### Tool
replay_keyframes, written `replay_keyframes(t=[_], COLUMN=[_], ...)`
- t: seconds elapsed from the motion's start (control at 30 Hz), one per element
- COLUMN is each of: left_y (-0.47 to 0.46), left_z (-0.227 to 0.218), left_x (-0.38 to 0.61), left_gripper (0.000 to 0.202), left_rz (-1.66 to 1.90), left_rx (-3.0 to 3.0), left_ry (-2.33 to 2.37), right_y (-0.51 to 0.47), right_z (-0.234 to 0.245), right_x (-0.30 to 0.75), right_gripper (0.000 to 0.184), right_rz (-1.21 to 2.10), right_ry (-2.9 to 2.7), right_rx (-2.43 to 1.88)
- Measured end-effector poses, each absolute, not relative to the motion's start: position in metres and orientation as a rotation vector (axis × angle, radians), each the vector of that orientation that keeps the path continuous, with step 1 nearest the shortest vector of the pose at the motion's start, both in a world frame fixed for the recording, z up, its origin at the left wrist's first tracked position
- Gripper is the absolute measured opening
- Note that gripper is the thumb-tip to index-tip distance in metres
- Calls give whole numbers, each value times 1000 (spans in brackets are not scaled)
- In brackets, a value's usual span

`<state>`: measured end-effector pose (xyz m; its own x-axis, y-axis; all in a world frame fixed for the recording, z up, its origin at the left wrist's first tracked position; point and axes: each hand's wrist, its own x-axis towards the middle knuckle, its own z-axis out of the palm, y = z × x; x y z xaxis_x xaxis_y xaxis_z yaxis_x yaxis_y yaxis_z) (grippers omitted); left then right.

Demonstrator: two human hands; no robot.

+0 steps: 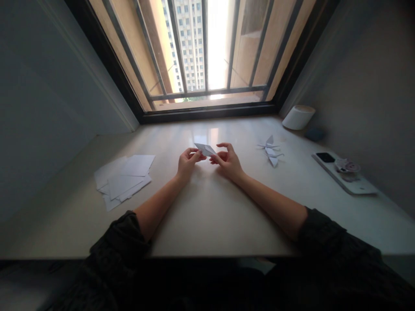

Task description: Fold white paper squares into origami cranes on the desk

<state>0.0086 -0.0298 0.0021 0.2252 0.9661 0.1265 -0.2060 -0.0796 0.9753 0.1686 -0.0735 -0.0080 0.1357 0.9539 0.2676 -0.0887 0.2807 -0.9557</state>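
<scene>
A small folded piece of white paper, pointed at its ends, is held up over the middle of the sill. My left hand pinches its left and lower part between thumb and fingers. At its right end, my right hand has thumb and curled fingers on the lower corner, while the index finger arches up away from the paper. To the right of my hands lie paper cranes, folded from white paper, close together.
White paper sheets lie in a loose pile at left. On the right are a phone with a round grip on its back, a white cylindrical object and a dark rounded thing. A barred window borders the far edge.
</scene>
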Motion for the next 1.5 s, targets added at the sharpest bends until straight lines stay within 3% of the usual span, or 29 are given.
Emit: replay_keyframes(t=[0.47,0.53,0.63,0.7,0.77,0.87,0.93,1.5], left_y=[-32,-35,-41,-43,-42,-38,-36,-34], left_z=[3,5,10,12,11,5,1,-2], left_x=[10,10,11,11,11,11,10,8], left_gripper=[34,47,84,94,87,54,44,35], left_rz=[1190,1183,1213,1226,1220,1201,1199,1173], left_rx=[1244,1254,1311,1375,1434,1503,1525,1662], left_ry=[789,807,781,741,723,759,797,846], right_y=[-71,-71,-72,-73,-73,-73,-73,-75], right_z=[-4,-3,-1,0,0,-2,-3,3], right_x=[172,172,173,173,173,174,174,174], right_gripper=[34,36,38,38,36,33,34,36], right_rz=[1016,1025,1042,1040,1041,1068,1080,1033], right_ry=[-1104,-1068,-1029,-1021,-1033,-1051,-1056,-1088], right_rx=[-954,-974,-992,-989,-985,-971,-959,-1058])
